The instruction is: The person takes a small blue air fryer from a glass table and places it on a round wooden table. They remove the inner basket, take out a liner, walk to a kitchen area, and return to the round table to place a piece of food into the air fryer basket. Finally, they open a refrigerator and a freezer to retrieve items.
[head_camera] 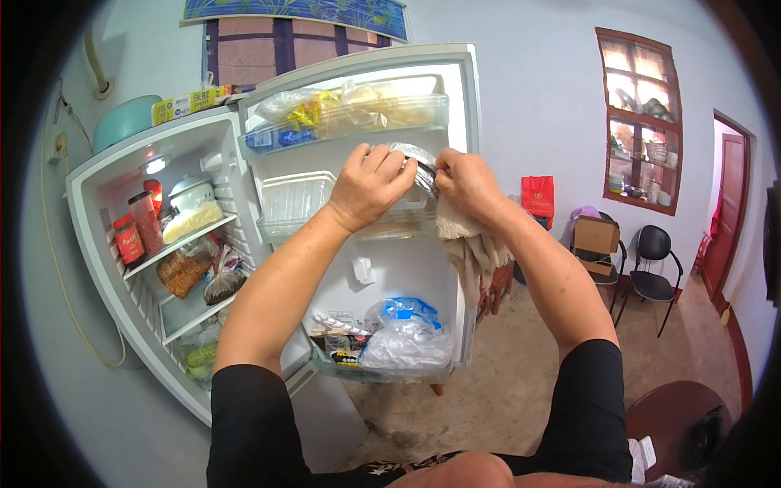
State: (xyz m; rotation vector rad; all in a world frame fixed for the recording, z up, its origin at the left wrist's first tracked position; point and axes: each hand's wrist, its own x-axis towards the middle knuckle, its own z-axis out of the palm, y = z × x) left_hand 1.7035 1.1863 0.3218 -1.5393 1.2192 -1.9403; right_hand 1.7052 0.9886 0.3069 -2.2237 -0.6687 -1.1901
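Note:
My left hand (373,186) and my right hand (467,183) are raised before the open refrigerator door (390,262). Between them is a shiny, silvery, round-edged item (421,160), perhaps a foil container or a roll of tape; its kind is unclear. The left fingers are closed on its left side, the right fingers pinch near its right side. A beige cloth (467,235) hangs beneath my right hand, seemingly held by it. Behind the hands, the middle door shelf holds a clear plastic container (296,195).
Bagged food (366,110) fills the top door shelf, and plastic bags (406,341) fill the bottom one. Jars (129,240) and a lidded white pot (190,194) stand inside the refrigerator at left. A black chair (654,268) and a round table (677,421) are at right.

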